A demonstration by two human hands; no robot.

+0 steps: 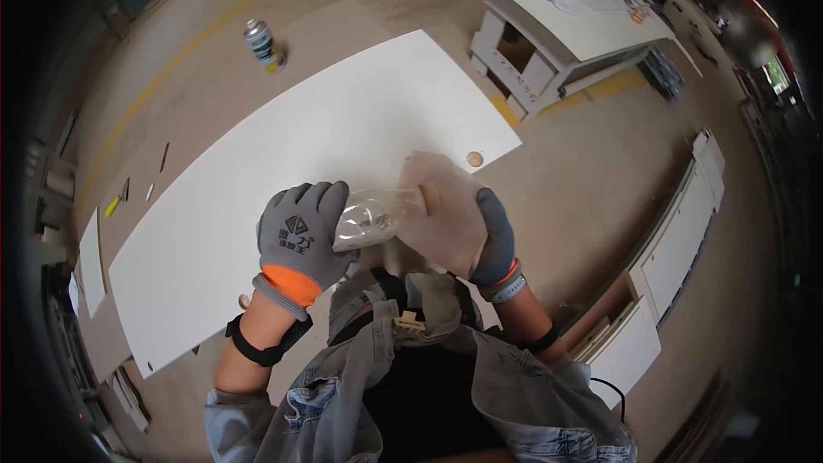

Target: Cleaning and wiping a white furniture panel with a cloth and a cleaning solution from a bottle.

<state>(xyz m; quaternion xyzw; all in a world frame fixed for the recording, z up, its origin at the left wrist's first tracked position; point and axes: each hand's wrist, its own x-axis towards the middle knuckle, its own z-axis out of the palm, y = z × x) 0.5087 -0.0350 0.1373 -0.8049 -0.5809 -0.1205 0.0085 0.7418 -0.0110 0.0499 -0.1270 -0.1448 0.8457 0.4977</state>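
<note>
At centre, over and beside the white panel (pixel 214 231): clear plastic piece (pixel 373 219) and pale pinkish sheet (pixel 450 227), edges close together; small tan piece (pixel 430 199) against the sheet.
Left hand (pixel 302 227), nine o'clock: grey-gloved, fingers curled around the plastic.
Right hand (pixel 495 240), four o'clock: gloved, gripping the sheet's right edge.
Step in hand: apparently handling plastic and sheet together; cannot tell whether joining or parting.
Next move: probably calling for a firm hold on both and care with the tan piece.
Panel: smooth, stretching from eight to two o'clock; tan disc (pixel 475 159) near the right corner.
Past the panel: spray can (pixel 264 47) at half past ten; yellow-green tool (pixel 113 206) at nine.
Room: workshop-like; white-topped bench (pixel 591 21) at one o'clock, boards (pixel 673 257) from three to four.
</note>
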